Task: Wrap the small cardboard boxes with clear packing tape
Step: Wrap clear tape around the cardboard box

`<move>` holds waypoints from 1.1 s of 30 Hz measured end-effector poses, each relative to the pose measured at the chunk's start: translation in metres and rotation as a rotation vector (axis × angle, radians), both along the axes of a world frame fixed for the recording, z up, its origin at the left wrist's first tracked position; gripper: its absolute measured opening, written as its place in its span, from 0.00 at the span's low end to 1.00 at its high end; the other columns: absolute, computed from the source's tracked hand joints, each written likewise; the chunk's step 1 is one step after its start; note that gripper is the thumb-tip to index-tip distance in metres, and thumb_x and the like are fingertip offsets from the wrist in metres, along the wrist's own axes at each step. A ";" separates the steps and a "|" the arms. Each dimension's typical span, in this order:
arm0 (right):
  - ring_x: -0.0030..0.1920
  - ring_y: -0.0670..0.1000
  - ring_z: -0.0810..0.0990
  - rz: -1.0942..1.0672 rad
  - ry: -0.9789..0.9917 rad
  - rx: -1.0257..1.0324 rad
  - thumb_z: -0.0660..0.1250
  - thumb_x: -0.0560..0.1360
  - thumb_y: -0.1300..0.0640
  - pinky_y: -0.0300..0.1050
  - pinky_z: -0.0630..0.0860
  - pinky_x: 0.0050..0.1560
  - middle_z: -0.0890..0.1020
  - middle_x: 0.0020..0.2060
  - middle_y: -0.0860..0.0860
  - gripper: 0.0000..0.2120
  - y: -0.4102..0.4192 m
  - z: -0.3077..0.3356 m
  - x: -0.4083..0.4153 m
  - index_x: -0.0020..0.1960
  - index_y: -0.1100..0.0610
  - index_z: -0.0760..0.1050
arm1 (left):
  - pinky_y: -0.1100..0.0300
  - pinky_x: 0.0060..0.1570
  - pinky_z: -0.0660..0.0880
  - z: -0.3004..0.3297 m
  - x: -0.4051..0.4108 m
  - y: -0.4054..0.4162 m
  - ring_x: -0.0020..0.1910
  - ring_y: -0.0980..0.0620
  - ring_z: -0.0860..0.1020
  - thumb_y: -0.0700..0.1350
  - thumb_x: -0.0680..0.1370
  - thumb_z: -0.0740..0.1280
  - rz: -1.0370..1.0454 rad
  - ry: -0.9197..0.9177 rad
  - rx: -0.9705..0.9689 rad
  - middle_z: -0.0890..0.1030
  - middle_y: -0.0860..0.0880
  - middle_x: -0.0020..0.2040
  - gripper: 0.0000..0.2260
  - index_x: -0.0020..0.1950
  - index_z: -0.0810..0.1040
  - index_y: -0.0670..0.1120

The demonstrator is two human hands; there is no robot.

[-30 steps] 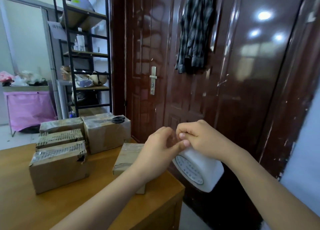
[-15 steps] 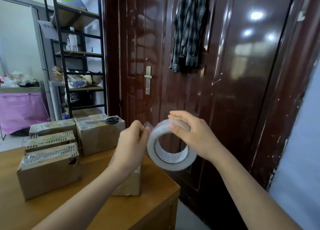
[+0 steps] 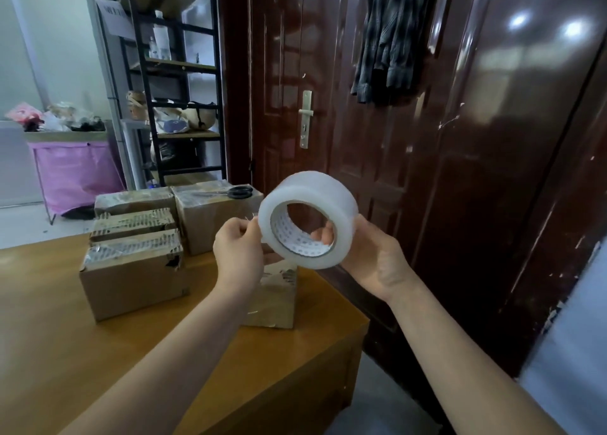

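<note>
A roll of clear packing tape [image 3: 315, 201] hangs in the air above the table's right corner. My right hand [image 3: 371, 254] grips it from the right, with fingers showing through the core. My left hand [image 3: 238, 250] pinches the loose tape end at the roll's left rim. Under my hands stands a small cardboard box [image 3: 277, 295], partly hidden by my left wrist. Several more cardboard boxes, some with tape on them, stand at the left: the nearest box [image 3: 131, 277], the box [image 3: 133, 223] behind it, the rear left box [image 3: 134, 200] and the rear right box [image 3: 210, 218].
Black-handled scissors [image 3: 238, 192] lie on the rear right box. The wooden table [image 3: 49, 352] ends in a corner at the right. A dark red door [image 3: 427, 139] is close behind, with a shirt hung on it. A black shelf rack [image 3: 177, 73] stands at the back left.
My hands have turned the roll so its side faces up and left. My left hand has moved to the roll's left rim, and the view has come closer.
</note>
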State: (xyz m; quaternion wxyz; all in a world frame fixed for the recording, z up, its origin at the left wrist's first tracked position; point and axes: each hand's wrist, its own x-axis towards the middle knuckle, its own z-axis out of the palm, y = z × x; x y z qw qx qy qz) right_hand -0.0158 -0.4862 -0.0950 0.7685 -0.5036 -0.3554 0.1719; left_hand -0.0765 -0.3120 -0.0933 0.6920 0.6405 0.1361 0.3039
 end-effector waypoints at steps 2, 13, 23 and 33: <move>0.46 0.54 0.81 0.056 -0.015 -0.016 0.76 0.68 0.45 0.48 0.77 0.52 0.82 0.44 0.56 0.22 0.002 0.011 0.004 0.51 0.62 0.80 | 0.60 0.30 0.78 0.006 -0.005 0.005 0.34 0.47 0.83 0.42 0.82 0.63 -0.076 -0.021 -0.106 0.82 0.40 0.39 0.07 0.46 0.74 0.40; 0.23 0.45 0.64 -0.197 -0.509 -1.242 0.69 0.68 0.36 0.37 0.61 0.30 0.67 0.22 0.47 0.26 -0.032 0.066 0.031 0.27 0.55 0.66 | 0.63 0.26 0.76 -0.019 -0.016 0.088 0.27 0.49 0.79 0.40 0.79 0.66 -0.060 0.044 0.062 0.80 0.42 0.32 0.09 0.42 0.76 0.37; 0.26 0.46 0.67 -0.143 -0.396 -1.062 0.69 0.68 0.37 0.35 0.65 0.31 0.69 0.24 0.48 0.24 -0.045 0.031 0.040 0.29 0.56 0.68 | 0.62 0.25 0.74 -0.047 -0.021 0.086 0.24 0.50 0.76 0.42 0.81 0.65 -0.007 0.169 -0.042 0.77 0.43 0.32 0.12 0.39 0.75 0.39; 0.24 0.46 0.64 -0.187 -0.436 -1.054 0.70 0.69 0.39 0.37 0.62 0.30 0.65 0.23 0.48 0.25 -0.039 0.019 0.044 0.29 0.57 0.65 | 0.59 0.28 0.73 -0.051 -0.019 0.085 0.26 0.49 0.76 0.41 0.80 0.65 0.043 0.156 -0.038 0.77 0.43 0.31 0.11 0.38 0.76 0.39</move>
